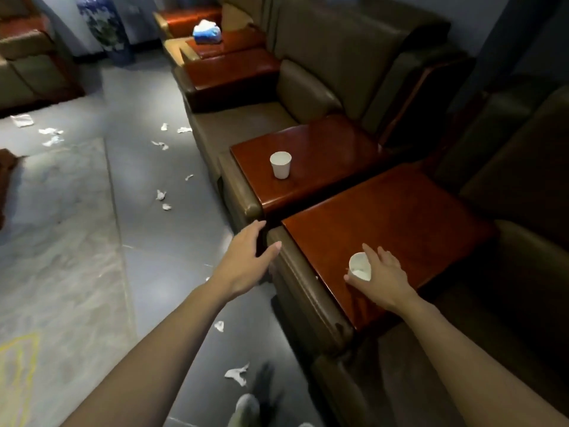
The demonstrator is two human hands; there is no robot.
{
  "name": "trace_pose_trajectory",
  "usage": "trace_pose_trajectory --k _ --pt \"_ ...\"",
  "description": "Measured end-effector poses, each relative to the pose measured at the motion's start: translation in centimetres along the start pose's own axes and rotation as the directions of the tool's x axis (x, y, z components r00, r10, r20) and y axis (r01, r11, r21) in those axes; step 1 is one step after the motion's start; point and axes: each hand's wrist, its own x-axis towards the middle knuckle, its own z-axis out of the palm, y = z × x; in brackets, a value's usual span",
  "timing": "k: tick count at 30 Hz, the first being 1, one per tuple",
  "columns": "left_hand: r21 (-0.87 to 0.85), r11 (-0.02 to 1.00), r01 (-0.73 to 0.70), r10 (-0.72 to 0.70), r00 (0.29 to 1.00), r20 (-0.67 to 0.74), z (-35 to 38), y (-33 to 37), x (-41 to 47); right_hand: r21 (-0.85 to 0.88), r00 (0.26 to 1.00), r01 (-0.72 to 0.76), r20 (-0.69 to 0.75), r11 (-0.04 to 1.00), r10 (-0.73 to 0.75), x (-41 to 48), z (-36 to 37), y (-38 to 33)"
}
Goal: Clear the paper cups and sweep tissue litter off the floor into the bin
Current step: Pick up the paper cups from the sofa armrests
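My right hand (380, 280) wraps its thumb and fingers round a white paper cup (359, 266) on the near red wooden side table (400, 223). A second white paper cup (280, 165) stands upright on the farther red side table (323, 149). My left hand (246, 257) reaches forward with fingers spread and relaxed, holding nothing, over the gap between the two tables' brown padded fronts. Several white tissue scraps lie on the grey floor, such as one tissue scrap (237, 373) near my foot and another tissue scrap (160, 195) farther off. No bin is in view.
Brown leather sofas (332, 57) line the right side, with more red tables between them. A blue tissue pack (207, 33) sits on a far table. A light rug (58, 241) covers the floor at left. A large vase (104, 29) stands at the back.
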Motion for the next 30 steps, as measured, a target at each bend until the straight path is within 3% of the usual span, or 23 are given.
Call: trace_pose_trajectory --k 8,17,24,30 --pt "-0.02 0.995 -0.094 0.097 0.98 0.175 5.6 -5.6 10.3 0.166 0.974 -0.208 -0.051 0.964 0.219 8.8 6.2 1.4" --pt "-0.102 0.99 -0.099 0.119 0.972 0.205 3.4 -6.3 15.4 0.282 0.979 0.007 -0.199 0.959 0.051 11.8 2.7 -5.7" --pt "-0.124 0.983 -0.139 0.156 0.977 0.144 -3.0 -2.6 21.0 0.217 0.97 0.105 -0.236 0.97 -0.052 14.2 -6.5 -12.9" --pt "-0.18 0.981 -0.07 0.084 0.994 0.074 -0.8 -3.4 30.4 0.166 0.964 0.146 -0.247 0.975 -0.102 22.5 -9.1 -14.6"
